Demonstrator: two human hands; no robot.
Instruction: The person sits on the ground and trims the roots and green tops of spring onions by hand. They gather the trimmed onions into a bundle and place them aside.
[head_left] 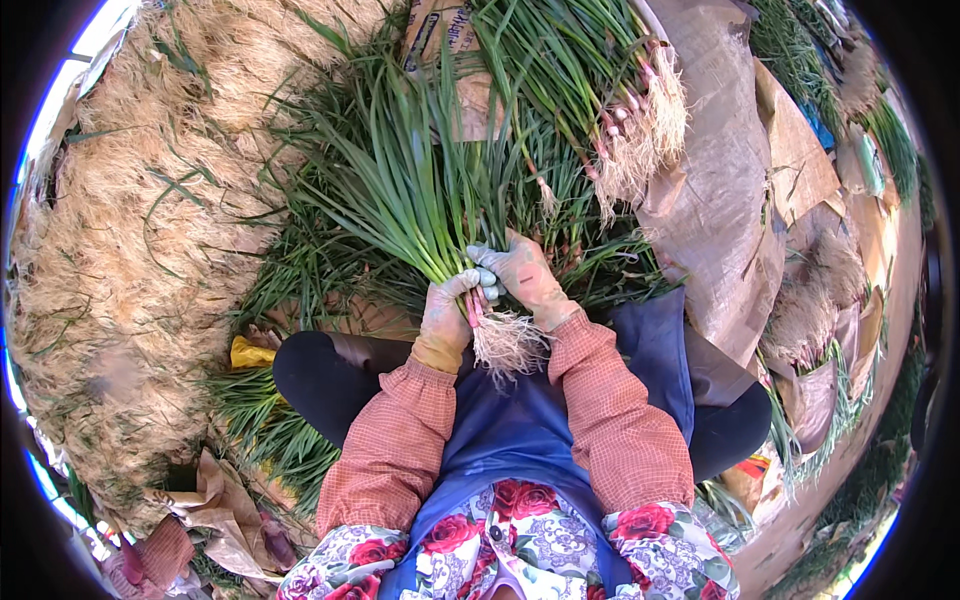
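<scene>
My gloved left hand point(448, 315) is closed round the lower stems of a bunch of green plants point(430, 200), with pink bases and a tangle of pale roots point(510, 345) hanging to its right. My gloved right hand point(520, 275) is just above and right of it, fingers closed on stems of the bunch and meeting the left fingers. The long leaves fan away from me over a pile of loose greens point(300, 260). Above the right hand lies another bunch point(550, 70), its pale roots point(650, 120) pointing right.
Dry, pale, straw-like root litter point(150, 250) covers the left. Brown sheets point(720, 200) and more plant bundles point(820, 300) lie on the right. My crossed legs and blue apron point(480, 440) are below, beside greens point(270, 420), a yellow item point(250, 352) and crumpled paper point(220, 510).
</scene>
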